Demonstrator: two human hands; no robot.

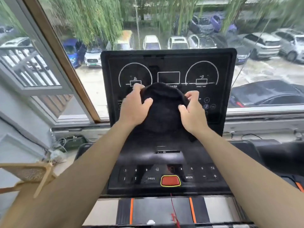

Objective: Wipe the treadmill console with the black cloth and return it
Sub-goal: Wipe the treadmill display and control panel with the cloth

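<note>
While both hands grip it, the black cloth [162, 109] sits bunched between them against the upright treadmill console [168, 69] screen: left hand [136, 106] has fingers curled over its left edge, right hand [191, 111] pinches the right edge, both closed on fabric. Looks soft, light and floppy, likely to slump or fold, so best gathered into a pad under one palm. Red stop button [170, 180] sits well below the hands.
</note>
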